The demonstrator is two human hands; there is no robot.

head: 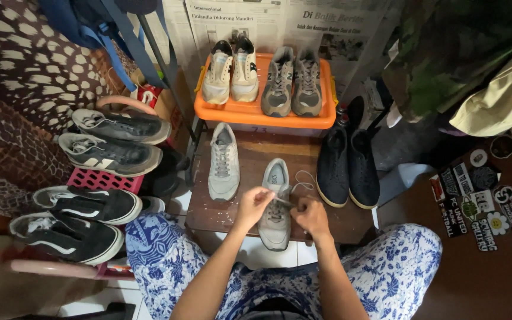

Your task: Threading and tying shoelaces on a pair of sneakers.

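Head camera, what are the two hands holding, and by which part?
Both the left hand and right hand pinch the white lace over the grey shoe, near its eyelets.

Cramped home corner, shoe-crowded racks [105,178]

The grey shoe [275,207] under the hands looks like matt suede and mesh cloth, with a white woven lace [301,179]. The worktop [256,154] is dark brown wood, scuffed and dusty. The orange tray [256,114] is smooth, slightly glossy plastic. The black shoes [346,169] are matt knitted cloth. The pink crate [103,179] is plastic lattice. Newspaper [280,24] lines the wall.
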